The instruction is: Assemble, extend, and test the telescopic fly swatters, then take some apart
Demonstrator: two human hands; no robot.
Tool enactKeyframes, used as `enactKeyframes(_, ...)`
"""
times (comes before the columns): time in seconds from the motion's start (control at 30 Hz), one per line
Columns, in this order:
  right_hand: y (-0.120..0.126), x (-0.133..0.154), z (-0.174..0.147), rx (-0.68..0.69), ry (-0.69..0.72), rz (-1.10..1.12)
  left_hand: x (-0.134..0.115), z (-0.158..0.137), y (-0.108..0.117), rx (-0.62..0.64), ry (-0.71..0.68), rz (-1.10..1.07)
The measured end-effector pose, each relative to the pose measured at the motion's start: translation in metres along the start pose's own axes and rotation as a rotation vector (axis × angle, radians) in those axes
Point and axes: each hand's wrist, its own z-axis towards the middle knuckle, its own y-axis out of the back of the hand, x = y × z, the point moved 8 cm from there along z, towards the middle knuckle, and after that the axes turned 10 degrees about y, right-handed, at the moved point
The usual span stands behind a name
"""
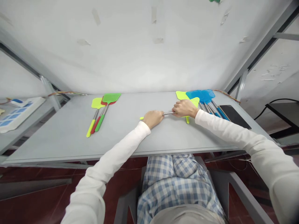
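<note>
- Bench [126, 137]: spans mid-frame; its middle is largely bare, which seems to leave the hands working room.
- Blue swatters [203, 95], right of centre: heads overlapped toward the wall, handles angled down-right; probably bunched by colour for easy reach.
- Left of centre, a green swatter [111, 98] over a red swatter [96, 124], a yellow swatter [97, 103] beside; handles point to the near edge, presumably for picking up.
- Yellow-green swatter [168, 113]: held at frame centre, just above or on the bench (cannot tell), roughly crosswise, its head apparently under the right wrist.
- Dark flat slab [234, 116]: far right of the bench, beside the blue handles, likely parked aside.
- Right hand [185, 108]: fingers curled closed round the shaft near the head.
- Left hand [153, 119]: closed round the handle end; the two-point grip likely steadies the shaft.
</note>
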Motion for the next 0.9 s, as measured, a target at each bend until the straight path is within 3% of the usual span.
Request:
enactKeyframes(0.47,-0.003,0.004,0.002,0.01,-0.016,-0.012,-0.012,-0.005,0.0,-0.003,0.02,-0.041)
enactKeyframes(0.57,0.01,0.01,0.0,-0.049,0.029,-0.029,-0.004,-0.006,0.004,-0.019,0.028,-0.061)
enactKeyframes(0.67,0.031,0.015,-0.011,-0.209,0.108,-0.052,0.018,-0.008,0.012,-0.038,0.057,-0.102)
enactKeyframes(0.73,0.047,0.003,-0.024,-0.385,0.007,0.012,0.036,-0.011,0.017,-0.053,0.092,-0.124)
enactKeyframes(0.8,0.055,-0.022,-0.042,-0.575,-0.22,0.188,0.051,-0.015,0.022,-0.069,0.13,-0.13)
enactKeyframes(0.9,0.041,-0.052,-0.056,-0.725,-0.454,0.65,0.06,-0.02,0.025,-0.089,0.155,-0.116)
